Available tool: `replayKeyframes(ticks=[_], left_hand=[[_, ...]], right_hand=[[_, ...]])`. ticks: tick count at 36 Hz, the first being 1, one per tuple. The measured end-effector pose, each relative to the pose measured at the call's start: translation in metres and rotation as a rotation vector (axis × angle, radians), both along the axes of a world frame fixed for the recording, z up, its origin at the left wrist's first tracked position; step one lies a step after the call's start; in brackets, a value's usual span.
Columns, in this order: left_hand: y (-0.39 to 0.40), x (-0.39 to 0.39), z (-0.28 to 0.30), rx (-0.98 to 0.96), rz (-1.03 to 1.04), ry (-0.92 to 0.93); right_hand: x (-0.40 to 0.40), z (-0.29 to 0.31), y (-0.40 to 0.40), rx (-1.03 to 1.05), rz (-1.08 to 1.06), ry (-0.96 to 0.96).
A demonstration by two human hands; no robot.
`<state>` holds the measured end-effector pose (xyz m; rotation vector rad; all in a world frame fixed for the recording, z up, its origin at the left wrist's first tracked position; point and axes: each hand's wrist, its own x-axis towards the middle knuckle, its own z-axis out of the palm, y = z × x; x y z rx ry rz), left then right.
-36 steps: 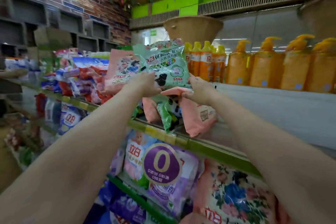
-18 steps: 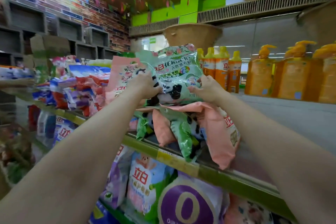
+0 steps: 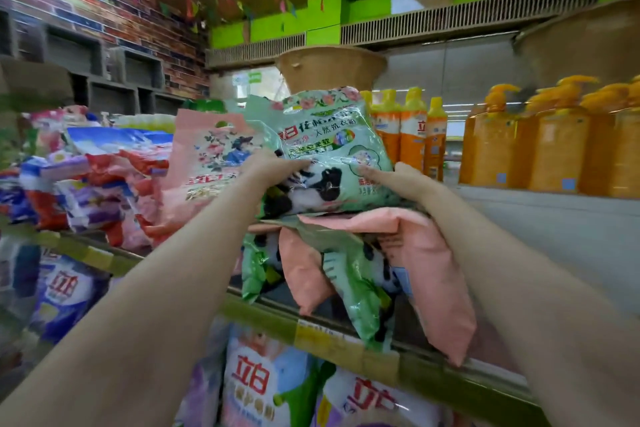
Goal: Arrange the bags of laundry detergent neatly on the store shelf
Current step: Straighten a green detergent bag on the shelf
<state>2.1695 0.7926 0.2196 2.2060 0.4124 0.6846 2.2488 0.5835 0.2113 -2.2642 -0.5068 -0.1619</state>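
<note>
A green detergent bag with a panda print (image 3: 325,149) stands upright on top of a loose pile of pink (image 3: 433,274) and green (image 3: 360,291) bags on the store shelf (image 3: 332,336). My left hand (image 3: 273,166) grips its left edge, and my right hand (image 3: 398,180) grips its right side with fingers on the front. A pink flowered bag (image 3: 211,156) stands just left of it. The lower bags hang over the shelf's front edge.
Red, blue and purple bags (image 3: 90,184) are heaped along the shelf at left. Orange pump bottles (image 3: 554,146) and yellow-capped bottles (image 3: 412,128) line the right side. More detergent bags (image 3: 256,385) fill the shelf below. A tan pillar (image 3: 329,69) rises behind.
The green panda bag and both hands have come lower and sit on the pile. The view has moved closer to the shelf.
</note>
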Motion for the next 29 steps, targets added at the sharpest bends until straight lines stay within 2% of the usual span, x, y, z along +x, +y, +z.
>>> replayKeyframes(ticks=[2, 5, 8, 13, 15, 17, 21, 23, 27, 29], left_hand=[[0.001, 0.0, 0.0, -0.063, -0.026, -0.052], [0.0, 0.002, 0.0, -0.157, -0.012, -0.139], [-0.005, 0.0, 0.001, -0.157, 0.04, -0.198], [-0.018, -0.004, 0.009, -0.136, 0.04, -0.349], [-0.027, -0.007, 0.013, -0.116, 0.031, -0.399], [-0.039, -0.012, 0.016, -0.102, 0.018, -0.42], [-0.064, -0.01, 0.019, -0.095, 0.007, -0.41], [-0.08, -0.007, 0.02, -0.099, -0.033, -0.41], [-0.118, -0.004, 0.023, -0.116, -0.138, -0.417], [-0.141, -0.003, 0.024, -0.144, -0.22, -0.407]], right_hand=[[0.007, 0.0, -0.001, 0.094, 0.037, 0.028], [0.002, 0.003, 0.0, 0.124, 0.034, 0.017], [-0.003, 0.007, -0.003, 0.153, 0.033, -0.053], [-0.02, 0.011, -0.011, 0.266, 0.067, -0.046], [-0.003, 0.007, -0.022, 0.335, 0.1, -0.042], [0.033, 0.0, -0.037, 0.408, 0.14, -0.04], [-0.012, 0.002, -0.061, 0.558, 0.083, -0.053], [-0.012, -0.001, -0.079, 0.566, 0.078, -0.042], [0.008, -0.009, -0.131, 0.62, 0.03, -0.125], [-0.027, -0.008, -0.146, 0.666, -0.028, -0.152]])
